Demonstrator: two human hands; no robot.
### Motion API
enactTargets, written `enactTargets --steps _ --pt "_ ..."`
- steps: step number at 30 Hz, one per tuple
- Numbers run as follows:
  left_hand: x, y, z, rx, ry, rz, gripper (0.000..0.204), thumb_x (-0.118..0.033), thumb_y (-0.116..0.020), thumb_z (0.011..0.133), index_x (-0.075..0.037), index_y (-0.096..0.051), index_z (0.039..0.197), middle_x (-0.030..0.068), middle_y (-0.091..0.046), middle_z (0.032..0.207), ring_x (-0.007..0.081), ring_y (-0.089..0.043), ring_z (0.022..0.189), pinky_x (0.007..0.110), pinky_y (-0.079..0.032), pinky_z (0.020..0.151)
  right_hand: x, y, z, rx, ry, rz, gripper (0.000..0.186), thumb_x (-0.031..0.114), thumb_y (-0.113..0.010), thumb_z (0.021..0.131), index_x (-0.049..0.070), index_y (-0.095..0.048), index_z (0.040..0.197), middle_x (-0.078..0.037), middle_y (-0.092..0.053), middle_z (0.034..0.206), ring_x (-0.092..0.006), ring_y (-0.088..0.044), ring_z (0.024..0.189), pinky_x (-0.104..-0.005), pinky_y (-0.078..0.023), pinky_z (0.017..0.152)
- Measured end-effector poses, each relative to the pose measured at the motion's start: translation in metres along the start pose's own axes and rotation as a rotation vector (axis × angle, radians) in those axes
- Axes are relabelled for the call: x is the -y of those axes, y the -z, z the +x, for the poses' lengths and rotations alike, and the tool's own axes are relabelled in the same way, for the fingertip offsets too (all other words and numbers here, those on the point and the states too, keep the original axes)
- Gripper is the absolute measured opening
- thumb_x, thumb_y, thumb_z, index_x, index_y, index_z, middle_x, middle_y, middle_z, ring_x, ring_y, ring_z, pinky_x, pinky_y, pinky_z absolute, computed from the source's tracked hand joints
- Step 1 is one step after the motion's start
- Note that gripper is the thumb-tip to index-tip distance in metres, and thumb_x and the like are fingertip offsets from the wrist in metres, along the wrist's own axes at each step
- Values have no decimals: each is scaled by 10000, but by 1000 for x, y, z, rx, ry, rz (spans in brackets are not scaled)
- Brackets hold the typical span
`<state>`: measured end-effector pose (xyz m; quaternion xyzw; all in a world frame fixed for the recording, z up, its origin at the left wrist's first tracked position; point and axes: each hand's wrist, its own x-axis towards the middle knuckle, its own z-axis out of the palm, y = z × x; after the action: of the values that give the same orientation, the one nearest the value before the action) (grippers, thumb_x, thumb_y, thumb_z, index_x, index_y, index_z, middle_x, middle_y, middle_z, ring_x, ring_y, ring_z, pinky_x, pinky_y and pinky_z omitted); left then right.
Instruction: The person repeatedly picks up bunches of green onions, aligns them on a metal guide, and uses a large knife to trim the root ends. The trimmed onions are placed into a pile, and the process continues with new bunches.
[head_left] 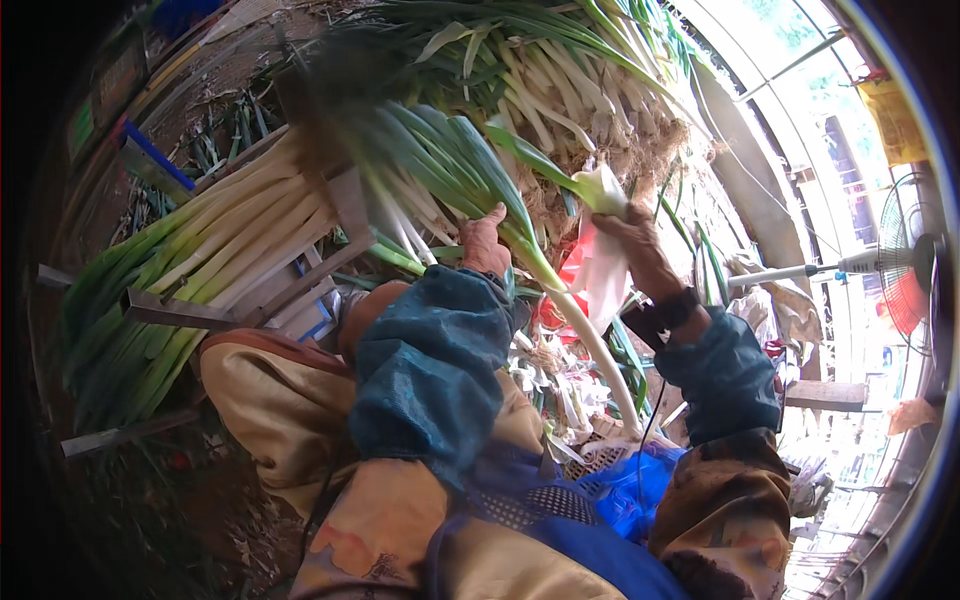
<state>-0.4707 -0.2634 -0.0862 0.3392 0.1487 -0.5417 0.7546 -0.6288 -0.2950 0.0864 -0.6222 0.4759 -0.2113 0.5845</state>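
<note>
My left hand (pixel 485 245) is closed around a long green onion (pixel 592 335) where its green leaves start. The leaves spread up and away to the left, and the white stalk slants down to the right. My right hand (pixel 635 240), to the right of that stalk, is closed on a peeled outer layer of green onion (pixel 600 188). Its pale end sticks up above the fingers, and a long green leaf trails left from it toward the held onion. Whitish material hangs below this hand; I cannot tell whether it belongs to the same layer.
A big heap of untrimmed green onions (pixel 560 85) with roots lies ahead. At the left, cleaned green onions (pixel 235 215) rest on a metal frame (pixel 180 308). Peelings (pixel 560 385) and blue plastic (pixel 640 490) lie below my hands. A fan (pixel 905 260) stands at right.
</note>
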Motion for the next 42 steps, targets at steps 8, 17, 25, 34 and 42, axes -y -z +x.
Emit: enactTargets --steps 8,17,25,34,42 --pt "-6 -9 -4 190 114 -141 232 -95 -644 824 -9 -583 1031 108 -620 975 241 -615 849 386 -516 776 -49 -38 48 307 -112 117 345 100 -664 761 -3 -585 1081 -56 -626 870 -111 -590 757 -235 -473 674" --pt "-1 -5 2 127 31 -92 245 -60 -598 848 3 -563 1083 125 -613 1017 248 -606 918 385 -501 841 -67 -42 65 423 -17 63 304 110 -664 750 1 -608 1028 -27 -632 869 -102 -591 740 -242 -467 669" --pt "-9 48 27 501 -1018 1355 205 -208 -705 756 -21 -647 818 74 -628 724 172 -599 686 310 -477 622 -44 -92 33 94 395 -854 228 212 -691 682 29 -623 799 -173 -600 682 -287 -610 624 -398 -480 597" --pt "-21 -9 -5 69 -70 26 213 -122 -649 827 -51 -575 1014 78 -610 856 256 -623 769 371 -534 705 -60 -17 -98 487 -40 -461 221 95 -666 640 2 -570 817 -66 -521 584 -102 -491 548 -319 -419 521" --pt "-44 -43 -18 180 -209 113 240 -111 -623 838 -42 -531 1049 76 -591 820 247 -603 639 394 -526 547 -287 98 -255 393 -501 -1208 245 230 -661 642 31 -639 785 -201 -623 755 -376 -613 719 -461 -481 666"
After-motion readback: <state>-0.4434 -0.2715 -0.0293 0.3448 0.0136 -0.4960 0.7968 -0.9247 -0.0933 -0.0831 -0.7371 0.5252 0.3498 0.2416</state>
